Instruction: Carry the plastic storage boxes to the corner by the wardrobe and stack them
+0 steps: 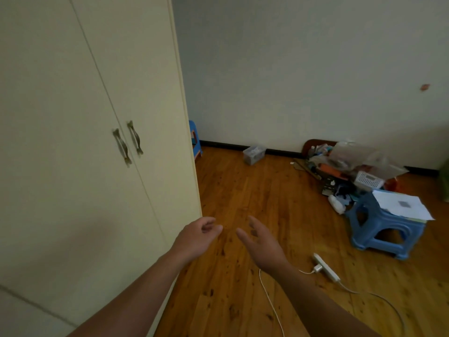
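- Wardrobe (97, 142) fills the 9 o'clock side, doors closed; the corner btw its side & the back wall sits at 11 o'clock, w/ far stool (195, 139) peeking out there
- Clutter pile (340, 171) at 2 o'clock against the wall: clear plastic containers on top, white basket (368, 181) on the near edge; contents too jumbled to name
- Near stool (386, 232) at 3 o'clock, just in front of pile, papers (401, 205) on top
- Left hand (198, 235) & right hand (261, 242) out front, near each other, both empty; left fingers loosely curled, right fingers apart
- Clear storage box (254, 154) on the floor at 12 o'clock from hands, well apart, touching the skirting; long axis skewed to wall; right hand prob a shade nearer; small bits inside, too blurred to ID
- Power strip (325, 267) & cable at 4 o'clock, trip risk imo
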The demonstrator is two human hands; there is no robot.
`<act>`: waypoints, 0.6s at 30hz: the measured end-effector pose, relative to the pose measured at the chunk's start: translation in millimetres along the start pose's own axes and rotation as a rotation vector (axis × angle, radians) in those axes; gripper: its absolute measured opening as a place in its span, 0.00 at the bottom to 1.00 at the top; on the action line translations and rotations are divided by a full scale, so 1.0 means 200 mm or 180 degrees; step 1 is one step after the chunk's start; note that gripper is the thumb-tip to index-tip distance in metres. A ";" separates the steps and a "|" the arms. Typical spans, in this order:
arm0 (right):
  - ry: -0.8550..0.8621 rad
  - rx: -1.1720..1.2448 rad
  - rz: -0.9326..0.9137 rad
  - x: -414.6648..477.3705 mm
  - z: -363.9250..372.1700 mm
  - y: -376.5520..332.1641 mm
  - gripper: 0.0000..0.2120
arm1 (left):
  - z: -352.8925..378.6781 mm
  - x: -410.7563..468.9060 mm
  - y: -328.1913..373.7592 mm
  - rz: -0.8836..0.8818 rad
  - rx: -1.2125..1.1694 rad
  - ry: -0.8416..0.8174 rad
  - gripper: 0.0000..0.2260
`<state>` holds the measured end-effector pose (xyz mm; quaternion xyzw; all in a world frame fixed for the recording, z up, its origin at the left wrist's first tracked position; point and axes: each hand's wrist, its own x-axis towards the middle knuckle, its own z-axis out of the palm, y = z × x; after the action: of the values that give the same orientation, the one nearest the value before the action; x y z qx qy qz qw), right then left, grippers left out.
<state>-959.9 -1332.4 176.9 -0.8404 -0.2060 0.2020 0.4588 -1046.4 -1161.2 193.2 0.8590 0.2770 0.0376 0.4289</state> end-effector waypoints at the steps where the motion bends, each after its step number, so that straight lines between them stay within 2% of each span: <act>1: 0.0012 0.0029 -0.0021 0.06 0.00 -0.03 0.35 | -0.03 0.07 0.00 0.0033 -0.0010 -0.0027 0.23; 9: 0.0315 -0.0061 -0.0052 0.49 0.00 -0.21 0.34 | -0.20 0.55 0.04 0.0203 0.0007 -0.0135 0.23; 18: 0.0377 -0.0098 0.0018 0.89 -0.13 -0.14 0.36 | -0.17 0.98 0.17 0.0299 -0.0058 -0.0371 0.22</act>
<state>-803.1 -1242.3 187.0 -0.8585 -0.1792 0.1500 0.4566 -876.6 -1054.5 206.5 0.8679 0.2106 0.0102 0.4498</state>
